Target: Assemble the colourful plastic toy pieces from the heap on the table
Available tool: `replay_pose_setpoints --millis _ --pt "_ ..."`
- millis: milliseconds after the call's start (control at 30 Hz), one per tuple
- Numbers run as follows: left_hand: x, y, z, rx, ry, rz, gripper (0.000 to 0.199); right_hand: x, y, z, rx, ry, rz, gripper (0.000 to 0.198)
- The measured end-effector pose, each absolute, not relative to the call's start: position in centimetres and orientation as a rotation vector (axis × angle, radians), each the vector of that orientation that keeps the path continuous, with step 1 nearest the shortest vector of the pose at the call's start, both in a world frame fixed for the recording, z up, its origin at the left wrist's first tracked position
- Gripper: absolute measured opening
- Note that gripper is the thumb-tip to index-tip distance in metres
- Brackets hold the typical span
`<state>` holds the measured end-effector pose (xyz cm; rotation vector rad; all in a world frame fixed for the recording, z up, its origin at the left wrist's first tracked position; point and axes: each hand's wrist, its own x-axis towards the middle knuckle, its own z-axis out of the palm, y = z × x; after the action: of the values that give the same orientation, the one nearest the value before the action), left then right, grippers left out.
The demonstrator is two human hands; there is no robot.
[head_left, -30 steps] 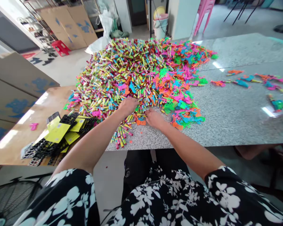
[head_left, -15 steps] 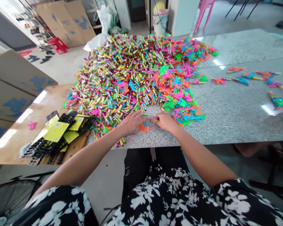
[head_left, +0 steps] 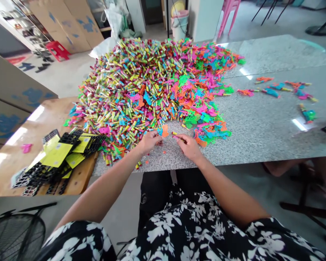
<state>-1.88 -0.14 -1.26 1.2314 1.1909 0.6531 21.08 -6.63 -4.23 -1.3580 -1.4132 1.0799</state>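
My left hand (head_left: 150, 142) is closed, its fingertips at a small orange plastic toy piece (head_left: 165, 131) with a blue one (head_left: 159, 130) beside it. Between the thumb and fingers of my right hand (head_left: 190, 148) are small yellow and pink tubes (head_left: 175, 135), their ends pointing left. Both hands are low over the speckled stone table (head_left: 168, 159), a short gap apart. Right behind them rises a large heap of small label-wrapped tubes (head_left: 130, 72). Flat pink, orange, green and blue plastic toy pieces (head_left: 203, 105) make up the heap's right side.
On a wooden board (head_left: 5, 170) at left lie black plastic racks with yellow cards (head_left: 57, 155) and a pink piece (head_left: 26, 148). Several toy pieces joined with tubes (head_left: 281, 86) are spread at right. Someone's legs (head_left: 319, 175) show beyond the right table edge. A fan (head_left: 15, 235) stands lower left.
My left hand has lifted off the table and closed its fingers at the orange and blue pieces, which moved up. My right hand keeps its tubes and has turned slightly. The view shifted right.
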Motion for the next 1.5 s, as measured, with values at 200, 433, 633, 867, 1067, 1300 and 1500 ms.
replay_pose_setpoints --millis 200,433,633,867,1067,1300,1500 --pt "0.7 -1.8 -0.8 0.864 1.052 0.714 0.039 21.0 -5.9 -4.1 -1.318 -1.324 1.204 0.032" --pt "0.9 -2.2 -0.6 0.884 1.001 0.767 0.055 21.5 -6.3 -3.1 -1.288 -1.359 1.214 0.032" --pt "0.8 -2.4 -0.5 0.920 0.974 0.653 0.055 21.7 -6.5 -2.8 -1.269 -1.358 1.236 0.029" --pt "-0.8 -1.7 1.1 1.005 0.990 0.363 0.051 23.4 -5.8 -2.4 -1.112 -1.564 1.348 0.026" --pt "-1.4 -0.6 1.8 1.057 0.926 0.169 0.053 23.7 -5.5 -2.2 -1.016 -1.524 1.400 0.025" --pt "0.3 -0.6 2.5 1.160 0.948 0.191 0.056 24.0 -5.8 -2.7 -1.040 -1.295 1.552 0.036" --pt "1.2 0.0 2.1 1.237 0.876 0.029 0.062 25.1 -7.0 -2.9 -1.107 -1.441 1.338 0.025"
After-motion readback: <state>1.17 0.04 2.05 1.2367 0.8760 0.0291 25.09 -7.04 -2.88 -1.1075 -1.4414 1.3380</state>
